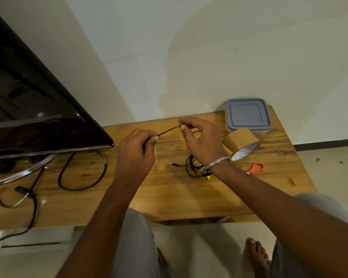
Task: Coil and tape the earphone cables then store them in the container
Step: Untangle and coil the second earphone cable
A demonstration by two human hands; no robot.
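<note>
A black earphone cable [169,130] is stretched taut between my two hands above the wooden table [169,193]. My left hand [136,151] pinches one end of that stretch and my right hand [199,137] pinches the other. A second black earphone cable [190,164] lies loosely coiled on the table under my right wrist, its jack plug [171,163] pointing left and a yellow earbud tip [208,177] showing. A roll of brown tape [240,144] stands beside my right hand. The closed grey container [247,115] sits at the table's back right.
Orange-handled scissors [256,167] lie right of my right forearm. A dark TV screen [38,109] on a curved metal stand [22,173] fills the left side, with thick black power cables [82,171] looped on the table below it. A wall is behind the table.
</note>
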